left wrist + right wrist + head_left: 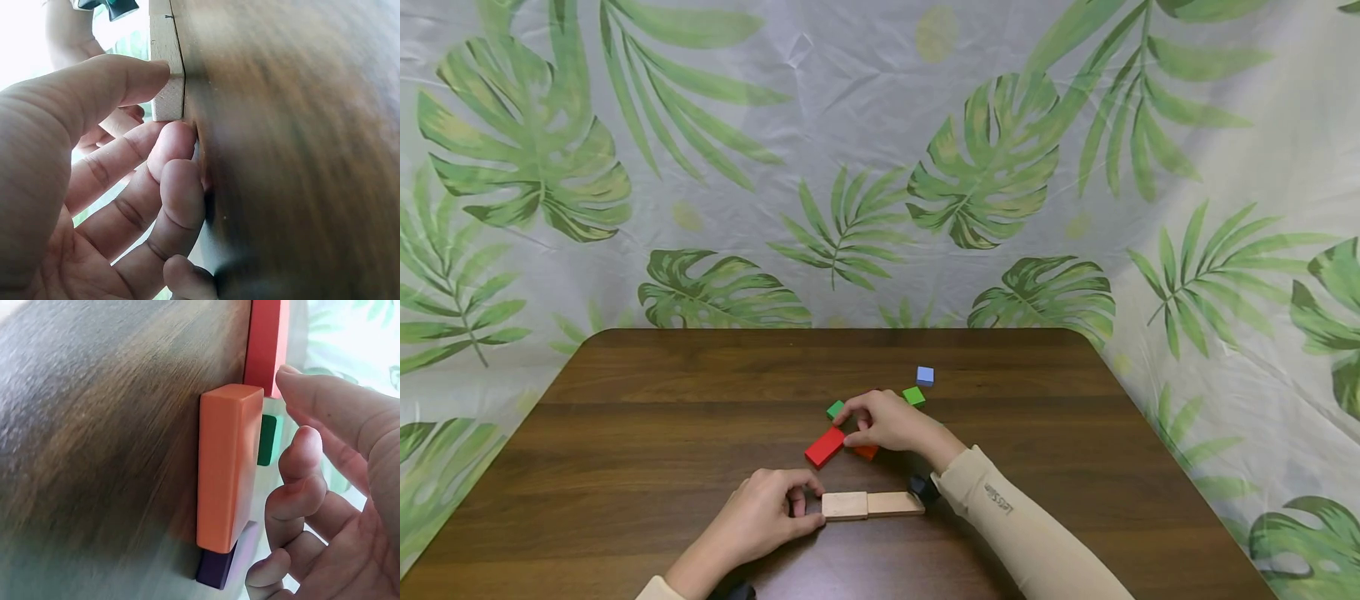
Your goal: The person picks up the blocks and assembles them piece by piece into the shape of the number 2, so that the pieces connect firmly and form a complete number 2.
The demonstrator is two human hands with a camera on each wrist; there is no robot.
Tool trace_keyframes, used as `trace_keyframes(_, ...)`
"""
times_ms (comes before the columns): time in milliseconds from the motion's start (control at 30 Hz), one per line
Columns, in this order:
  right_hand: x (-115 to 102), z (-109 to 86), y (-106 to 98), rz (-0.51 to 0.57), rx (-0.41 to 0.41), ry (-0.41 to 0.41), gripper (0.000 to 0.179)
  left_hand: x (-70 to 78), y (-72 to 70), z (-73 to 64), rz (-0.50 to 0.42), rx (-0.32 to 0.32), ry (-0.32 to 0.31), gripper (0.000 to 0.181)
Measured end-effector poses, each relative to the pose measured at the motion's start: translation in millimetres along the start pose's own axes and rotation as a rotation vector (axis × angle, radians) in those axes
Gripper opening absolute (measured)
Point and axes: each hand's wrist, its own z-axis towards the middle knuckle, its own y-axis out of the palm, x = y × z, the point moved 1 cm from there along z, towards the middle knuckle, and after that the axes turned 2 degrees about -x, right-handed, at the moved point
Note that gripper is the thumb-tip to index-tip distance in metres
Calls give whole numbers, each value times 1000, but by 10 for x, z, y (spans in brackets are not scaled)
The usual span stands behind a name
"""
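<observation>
My left hand [767,512] pinches the left end of a pale wooden block [844,506] between thumb and index finger; in the left wrist view the thumb lies along the block's side [167,97]. A second, thinner-looking wooden block [891,503] lies end to end with it on the right. Farther back, my right hand [891,419] has its thumb and index finger at the two sides of a red block's [825,447] upper right end. An orange block [228,469] lies under this hand, mostly covered in the head view. The right hand's other fingers are loosely curled.
On the brown table [662,450], a dark green block [835,409], a bright green block [913,396] and a blue block [925,376] lie around the right hand. The right wrist view shows a purple block [215,569] beyond the orange one. A leaf-patterned cloth [850,125] hangs behind.
</observation>
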Motion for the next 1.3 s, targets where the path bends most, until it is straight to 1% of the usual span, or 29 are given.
trace_keyframes(267, -20, 43, 33, -26, -4, 5, 25, -3, 5, -1, 7, 5, 1, 21)
trace_keyframes(433, -35, 55, 52, -26, -17, 23, 27, -4, 8, 3, 6, 9, 4, 21)
trace_keyframes(667, -47, 59, 65, -25, -11, 47, 26, -5, 8, 5, 4, 6, 3, 21)
trace_keyframes(900, -46, 44, 57, -29, -7, 43, 23, -4, 4, 8, -6, -8, -1, 20)
trace_keyframes(1300, -49, -16, 44, -47, -9, 31, 22, -3, 5, 5, -8, -10, -4, 20)
